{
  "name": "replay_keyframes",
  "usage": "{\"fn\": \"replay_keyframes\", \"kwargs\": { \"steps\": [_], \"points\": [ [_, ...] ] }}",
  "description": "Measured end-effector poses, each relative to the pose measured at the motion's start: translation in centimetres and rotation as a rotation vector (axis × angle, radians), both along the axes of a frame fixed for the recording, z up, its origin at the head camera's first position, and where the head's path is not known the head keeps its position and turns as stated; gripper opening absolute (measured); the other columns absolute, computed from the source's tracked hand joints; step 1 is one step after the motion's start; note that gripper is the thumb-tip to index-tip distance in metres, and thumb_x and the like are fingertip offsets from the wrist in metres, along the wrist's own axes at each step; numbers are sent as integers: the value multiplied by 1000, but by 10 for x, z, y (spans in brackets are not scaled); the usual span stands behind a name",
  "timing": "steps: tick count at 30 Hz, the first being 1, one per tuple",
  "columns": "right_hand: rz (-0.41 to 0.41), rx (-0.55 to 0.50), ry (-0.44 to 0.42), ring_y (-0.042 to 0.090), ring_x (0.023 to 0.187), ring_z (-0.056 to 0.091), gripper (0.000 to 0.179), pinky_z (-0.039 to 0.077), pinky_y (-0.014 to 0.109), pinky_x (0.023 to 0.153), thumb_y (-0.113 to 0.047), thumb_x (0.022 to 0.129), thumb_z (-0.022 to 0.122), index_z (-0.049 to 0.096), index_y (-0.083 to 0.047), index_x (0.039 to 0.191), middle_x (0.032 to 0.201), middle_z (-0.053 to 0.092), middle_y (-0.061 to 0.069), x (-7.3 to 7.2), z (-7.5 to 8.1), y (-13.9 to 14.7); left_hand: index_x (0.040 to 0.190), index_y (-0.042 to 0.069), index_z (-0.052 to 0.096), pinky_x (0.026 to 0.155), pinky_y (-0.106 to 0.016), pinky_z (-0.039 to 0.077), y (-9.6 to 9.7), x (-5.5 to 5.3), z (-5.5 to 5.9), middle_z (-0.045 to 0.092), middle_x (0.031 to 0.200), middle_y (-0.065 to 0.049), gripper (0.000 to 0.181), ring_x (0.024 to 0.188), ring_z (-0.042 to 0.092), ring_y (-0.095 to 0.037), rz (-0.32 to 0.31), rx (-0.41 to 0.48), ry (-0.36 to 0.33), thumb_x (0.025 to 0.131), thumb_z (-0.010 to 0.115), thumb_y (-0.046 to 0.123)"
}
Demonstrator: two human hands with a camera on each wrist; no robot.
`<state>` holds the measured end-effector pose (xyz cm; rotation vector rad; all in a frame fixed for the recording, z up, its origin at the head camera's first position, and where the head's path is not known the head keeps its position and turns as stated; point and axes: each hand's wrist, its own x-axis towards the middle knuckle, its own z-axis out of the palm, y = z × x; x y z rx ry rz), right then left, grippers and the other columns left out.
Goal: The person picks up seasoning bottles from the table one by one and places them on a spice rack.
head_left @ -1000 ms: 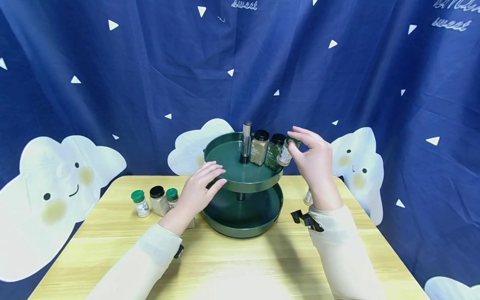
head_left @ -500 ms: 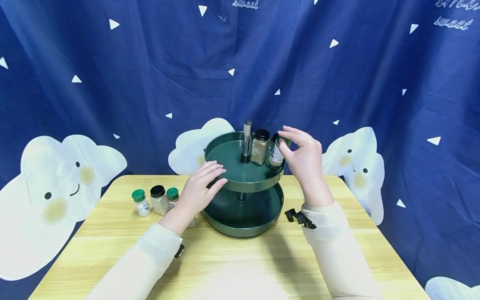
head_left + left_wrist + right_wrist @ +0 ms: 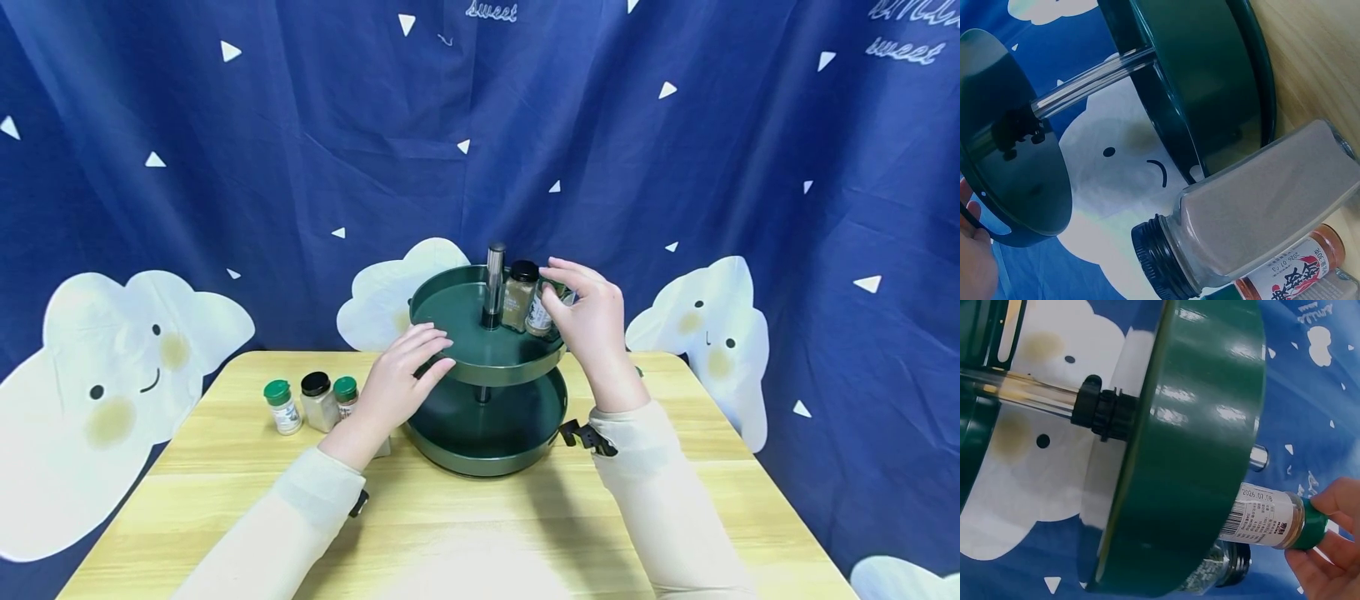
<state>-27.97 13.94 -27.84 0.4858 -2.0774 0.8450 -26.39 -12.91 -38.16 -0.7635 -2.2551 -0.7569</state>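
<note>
My right hand [image 3: 588, 321] pinches the green cap of a small spice jar [image 3: 1263, 515] with a white label, close over the upper tier of a dark green two-tier rack [image 3: 480, 462]. Beside that jar on the upper tier stands a black-capped jar [image 3: 519, 300] of tan powder. Another black-capped jar [image 3: 1210, 569] with green contents shows in the right wrist view and is mostly hidden from the head. My left hand [image 3: 397, 375] is at the upper tier's left rim, with the rim between thumb and fingers in the left wrist view.
To the left on the wooden table [image 3: 465, 533] stand a green-capped jar [image 3: 282, 408], a black-capped jar [image 3: 319, 404] and another green-capped jar [image 3: 346, 393]. A larger jar of pale powder [image 3: 1266, 200] lies close to my left wrist. Behind hangs a blue curtain [image 3: 300, 150].
My right hand has moved left with the spice jar, from the tier's right edge to beside the tan powder jar. The green-filled jar is now mostly covered. My left hand stays put.
</note>
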Motion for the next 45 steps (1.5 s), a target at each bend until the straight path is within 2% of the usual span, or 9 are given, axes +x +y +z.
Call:
{"fn": "replay_keyframes", "kwargs": {
  "steps": [2,5,10,12,16,23,31,39,45],
  "points": [
    [1,5,-3,15,47,45,23,30,29,43,-7,89,70,79,-11,110,122,71,1,-2,-2,-2,124,11,71,115,-44,37,0,0,0,65,132,-6,34,136,49,-24,0,-1,4,95,70,30],
    [8,11,-14,15,43,40,23,30,30,41,-7,90,70,79,-11,111,123,71,2,-3,-5,-5,124,12,71,115,-45,37,0,1,0,65,132,-6,34,136,49,-24,-4,3,3,95,70,30],
    [32,12,-20,23,79,67,22,33,31,48,-7,90,70,79,-10,110,122,71,4,-7,-10,-11,123,11,71,116,-44,36,1,1,1,65,133,-5,34,136,49,-23,-5,10,-8,95,70,31],
    [40,9,-18,25,97,69,22,37,31,53,-7,89,70,79,-9,109,121,72,4,-9,-13,-13,123,11,71,116,-43,37,1,2,1,65,133,-5,34,136,49,-22,-4,11,-12,96,70,31],
    [55,7,-16,24,110,67,22,45,34,61,-5,89,70,79,-9,108,120,72,4,-12,-17,-16,124,12,71,115,-45,38,1,2,1,65,133,-4,34,136,49,-23,0,9,-16,95,70,31],
    [60,5,-47,26,106,68,23,35,30,54,-5,89,70,79,-10,110,122,71,3,-14,-23,-19,124,12,71,115,-45,37,1,1,-1,65,133,-4,34,136,48,-23,8,3,-17,95,70,31],
    [56,36,-55,24,108,67,22,38,31,55,-6,90,69,79,-10,110,121,71,3,-15,-26,-25,125,12,71,115,-46,38,1,1,-1,64,134,-4,35,137,48,-23,10,12,-24,96,69,31],
    [56,67,-64,25,111,67,23,47,41,77,-6,90,70,78,-10,111,123,71,3,-18,-28,-26,125,12,70,115,-46,37,1,2,0,64,134,-5,35,137,48,-23,12,14,-33,95,70,31],
    [68,83,-94,26,117,64,23,50,45,86,-6,92,70,77,-9,113,125,70,6,-15,-24,-27,125,12,70,115,-45,37,1,3,1,64,134,-4,35,137,48,-23,11,11,-28,96,69,31]
  ]
}}
